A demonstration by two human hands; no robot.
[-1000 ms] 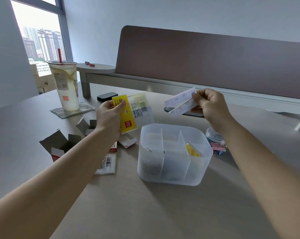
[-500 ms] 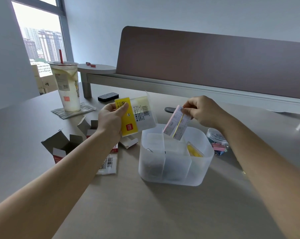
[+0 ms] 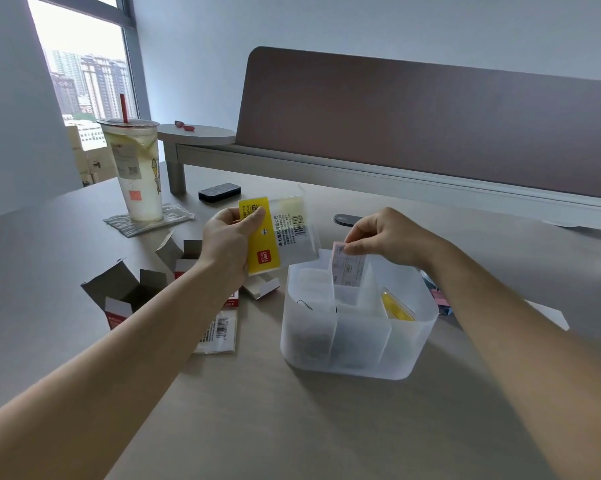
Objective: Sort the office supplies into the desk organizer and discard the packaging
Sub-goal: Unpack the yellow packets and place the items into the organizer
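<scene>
A frosted plastic desk organizer (image 3: 358, 355) with several compartments stands on the desk in front of me. My right hand (image 3: 385, 237) pinches a small pink and white pad of labels (image 3: 347, 271) by its top edge; its lower part is inside a back compartment of the organizer. My left hand (image 3: 228, 242) grips a clear plastic package with a yellow card (image 3: 275, 233), held above the desk just left of the organizer. A yellow item (image 3: 396, 308) lies in the right compartment, and a paper clip (image 3: 304, 303) hangs on the left one.
Opened cardboard boxes (image 3: 126, 292) and a flat barcode wrapper (image 3: 217, 332) lie left of the organizer. A tall iced drink cup (image 3: 136, 171) stands on a coaster at the back left, near a black eraser (image 3: 219, 192). A clear tub of clips (image 3: 437, 299) sits behind my right wrist.
My right hand has come down from beside the package and lowered the label pad into the organizer's back compartment. My left hand still holds the package in about the same place.
</scene>
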